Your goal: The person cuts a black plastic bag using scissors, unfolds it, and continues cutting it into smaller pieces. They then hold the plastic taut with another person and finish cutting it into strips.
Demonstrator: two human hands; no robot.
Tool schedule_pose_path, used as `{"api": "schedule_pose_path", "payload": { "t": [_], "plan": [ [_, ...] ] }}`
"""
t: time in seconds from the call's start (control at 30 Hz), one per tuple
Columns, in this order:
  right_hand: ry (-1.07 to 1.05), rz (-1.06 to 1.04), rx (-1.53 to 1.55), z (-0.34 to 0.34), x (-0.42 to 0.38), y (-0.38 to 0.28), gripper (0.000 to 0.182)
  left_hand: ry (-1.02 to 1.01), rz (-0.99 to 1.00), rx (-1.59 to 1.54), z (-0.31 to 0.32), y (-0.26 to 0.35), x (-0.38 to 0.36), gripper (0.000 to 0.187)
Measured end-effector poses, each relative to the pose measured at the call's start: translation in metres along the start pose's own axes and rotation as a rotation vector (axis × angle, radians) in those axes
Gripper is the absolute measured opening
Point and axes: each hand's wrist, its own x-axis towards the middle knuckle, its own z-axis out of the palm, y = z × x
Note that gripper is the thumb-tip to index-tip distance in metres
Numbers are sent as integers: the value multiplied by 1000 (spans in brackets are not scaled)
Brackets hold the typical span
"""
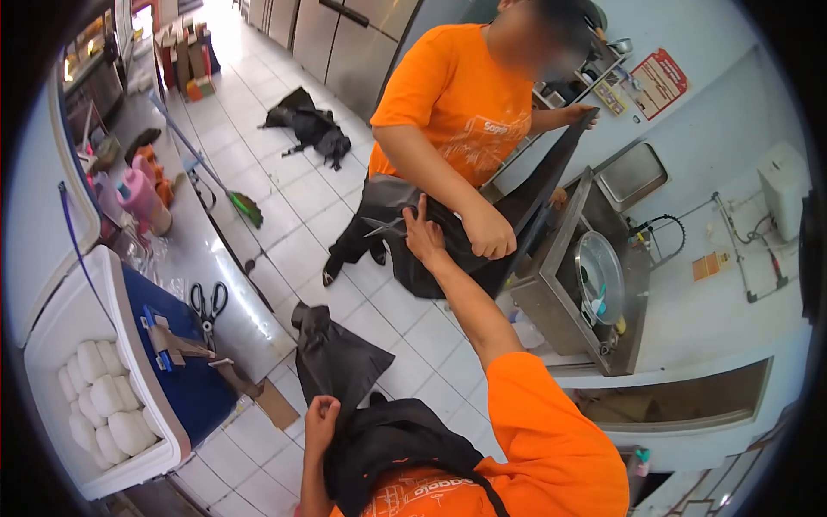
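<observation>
My right hand (424,237) reaches forward, its fingers around a pair of scissors (384,227) whose pointed silver blades stick out to the left. The blades lie against a large black plastic sheet (413,269). A co-worker in an orange T-shirt (461,95) stretches that sheet, one hand (489,231) gripping it beside my wrist and the other raised at its far end. Low in front of me, my left hand (321,420) is closed at the edge of a smaller black plastic piece (338,358); its fingertips are partly hidden.
On the left, a steel counter (194,246) carries black-handled scissors (208,308) and pink bottles (142,200). A white cooler (177,431) holds several white bundles (108,392). More black plastic (310,127) and a broom (245,207) lie behind. A steel sink (560,297) stands right.
</observation>
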Motion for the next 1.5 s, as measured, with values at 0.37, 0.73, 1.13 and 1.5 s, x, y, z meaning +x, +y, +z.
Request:
{"api": "schedule_pose_path", "payload": {
  "t": [0.37,0.73,1.13,1.5],
  "plan": [
    [2,-295,516,-63,-181,16,35,1,29,137,58,-11,8,57],
    [23,-305,923,-182,-376,-4,43,-655,425,401,66,161,10,44],
    [104,348,909,-188,-418,-94,46,-202,382,94,19,134,-154,22],
    [360,343,1066,-254,-441,-199,52,-303,704,392,-39,100,-220,31]
  ]
}}
